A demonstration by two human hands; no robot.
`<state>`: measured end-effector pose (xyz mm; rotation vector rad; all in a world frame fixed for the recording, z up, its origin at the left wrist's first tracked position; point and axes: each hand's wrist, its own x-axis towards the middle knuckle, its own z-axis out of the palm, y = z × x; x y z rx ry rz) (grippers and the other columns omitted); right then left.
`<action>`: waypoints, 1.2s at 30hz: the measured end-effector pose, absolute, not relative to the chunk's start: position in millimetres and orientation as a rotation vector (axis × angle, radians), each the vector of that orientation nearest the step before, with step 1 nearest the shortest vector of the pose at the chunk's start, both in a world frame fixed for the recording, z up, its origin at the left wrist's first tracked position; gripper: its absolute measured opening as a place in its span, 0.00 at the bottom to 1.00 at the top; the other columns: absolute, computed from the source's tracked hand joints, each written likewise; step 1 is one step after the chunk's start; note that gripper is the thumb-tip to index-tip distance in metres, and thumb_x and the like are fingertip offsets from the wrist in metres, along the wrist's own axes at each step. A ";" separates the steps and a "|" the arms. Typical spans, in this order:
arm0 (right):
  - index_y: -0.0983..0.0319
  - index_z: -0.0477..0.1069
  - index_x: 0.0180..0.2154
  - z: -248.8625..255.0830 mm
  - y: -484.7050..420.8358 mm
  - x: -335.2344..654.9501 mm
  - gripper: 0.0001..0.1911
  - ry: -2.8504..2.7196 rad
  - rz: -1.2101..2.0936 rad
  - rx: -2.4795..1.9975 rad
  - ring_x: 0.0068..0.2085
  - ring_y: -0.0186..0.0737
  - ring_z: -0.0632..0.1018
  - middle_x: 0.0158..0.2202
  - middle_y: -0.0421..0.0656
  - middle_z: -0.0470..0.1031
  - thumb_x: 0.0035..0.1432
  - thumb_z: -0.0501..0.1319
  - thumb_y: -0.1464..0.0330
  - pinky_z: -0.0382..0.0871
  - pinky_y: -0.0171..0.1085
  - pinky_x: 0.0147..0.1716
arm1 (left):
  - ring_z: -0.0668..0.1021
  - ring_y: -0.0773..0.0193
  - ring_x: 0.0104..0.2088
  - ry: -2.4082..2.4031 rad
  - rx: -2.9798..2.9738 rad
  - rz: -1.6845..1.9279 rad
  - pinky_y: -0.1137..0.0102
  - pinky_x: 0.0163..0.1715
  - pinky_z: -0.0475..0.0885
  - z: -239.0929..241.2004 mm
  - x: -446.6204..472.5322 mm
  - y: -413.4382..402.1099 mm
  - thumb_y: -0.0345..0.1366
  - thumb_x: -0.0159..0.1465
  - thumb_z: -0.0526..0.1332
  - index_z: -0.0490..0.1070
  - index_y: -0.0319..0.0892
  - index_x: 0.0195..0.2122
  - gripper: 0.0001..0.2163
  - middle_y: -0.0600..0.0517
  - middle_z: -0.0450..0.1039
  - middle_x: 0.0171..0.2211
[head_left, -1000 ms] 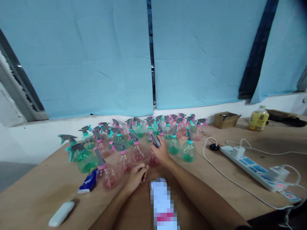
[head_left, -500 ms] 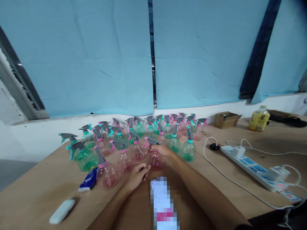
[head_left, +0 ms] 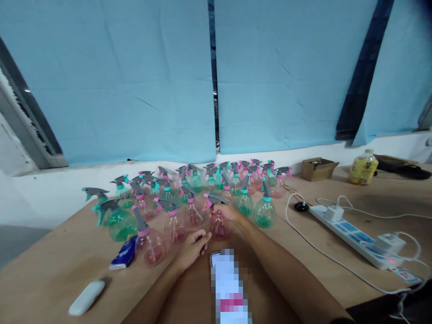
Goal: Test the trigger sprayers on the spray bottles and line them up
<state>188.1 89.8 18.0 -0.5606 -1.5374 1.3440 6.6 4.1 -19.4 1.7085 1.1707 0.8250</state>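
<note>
Several small spray bottles, pink and green with grey trigger heads, stand crowded on a wooden table (head_left: 50, 274). My right hand (head_left: 229, 215) is wrapped round the neck of a pink spray bottle (head_left: 218, 225) at the front of the group, its grey head pointing left. Lying on the table just left of that bottle, my left hand (head_left: 192, 246) has its fingers loosely curled and holds nothing. A phone (head_left: 229, 283) lies between my forearms.
A white oblong object (head_left: 86, 297) and a blue packet (head_left: 124, 254) lie at the left front. On the right are a white power strip (head_left: 357, 237) with chargers and cables, a small cardboard box (head_left: 317, 168) and a yellow drink bottle (head_left: 363, 167).
My right hand shifted from the top of the pink bottle's trigger head to its neck, and the head now points left. My left hand stayed put.
</note>
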 end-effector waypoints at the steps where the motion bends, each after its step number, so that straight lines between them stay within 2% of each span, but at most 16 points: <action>1: 0.61 0.74 0.28 19.0 88.8 188.1 0.10 -1.535 1.346 -0.545 0.25 0.35 0.73 0.24 0.39 0.74 0.41 0.57 0.71 0.65 0.33 0.27 | 0.67 0.71 0.19 1.173 1.707 0.822 0.76 0.20 0.57 -19.1 6.6 3.9 0.54 0.63 0.56 0.59 0.42 0.23 0.21 0.59 0.62 0.20; 4: 0.61 0.74 0.28 18.6 88.6 188.2 0.10 -1.530 1.343 -0.524 0.26 0.35 0.74 0.26 0.40 0.75 0.40 0.57 0.72 0.65 0.33 0.27 | 0.67 0.71 0.19 1.179 1.711 0.819 0.76 0.20 0.57 -18.3 7.0 3.4 0.54 0.62 0.56 0.59 0.42 0.23 0.21 0.59 0.62 0.20; 10: 0.61 0.72 0.20 11.4 94.5 188.0 0.05 -1.543 1.332 -0.653 0.23 0.34 0.70 0.21 0.40 0.73 0.41 0.57 0.70 0.64 0.33 0.27 | 0.67 0.71 0.20 1.172 1.715 0.816 0.75 0.21 0.57 -16.9 7.4 2.8 0.55 0.62 0.57 0.60 0.42 0.23 0.21 0.59 0.62 0.20; 15: 0.61 0.74 0.26 17.3 89.5 188.3 0.08 -1.541 1.361 -0.564 0.26 0.36 0.73 0.24 0.39 0.74 0.40 0.57 0.70 0.64 0.33 0.28 | 0.67 0.71 0.20 1.148 1.724 0.819 0.75 0.22 0.57 -17.8 6.3 2.9 0.54 0.63 0.56 0.61 0.42 0.23 0.21 0.58 0.63 0.20; 24: 0.62 0.77 0.31 16.5 89.4 190.7 0.13 -1.592 1.356 -0.538 0.24 0.34 0.72 0.22 0.39 0.73 0.41 0.57 0.71 0.64 0.33 0.27 | 0.67 0.71 0.20 1.172 1.720 0.795 0.75 0.22 0.57 -15.8 7.7 1.7 0.54 0.62 0.56 0.61 0.42 0.23 0.21 0.58 0.64 0.20; 29: 0.62 0.76 0.29 17.0 85.3 188.5 0.11 -1.545 1.331 -0.509 0.26 0.35 0.73 0.27 0.40 0.76 0.41 0.56 0.72 0.64 0.32 0.27 | 0.67 0.71 0.20 1.159 1.733 0.799 0.75 0.21 0.57 -15.8 7.5 1.4 0.55 0.62 0.56 0.60 0.42 0.23 0.21 0.58 0.64 0.21; 36: 0.61 0.75 0.26 16.1 86.5 189.9 0.09 -1.553 1.332 -0.601 0.24 0.33 0.70 0.21 0.38 0.72 0.41 0.56 0.71 0.64 0.33 0.27 | 0.67 0.70 0.20 1.165 1.732 0.796 0.75 0.21 0.57 -14.4 8.6 0.7 0.55 0.62 0.56 0.61 0.42 0.23 0.21 0.58 0.64 0.20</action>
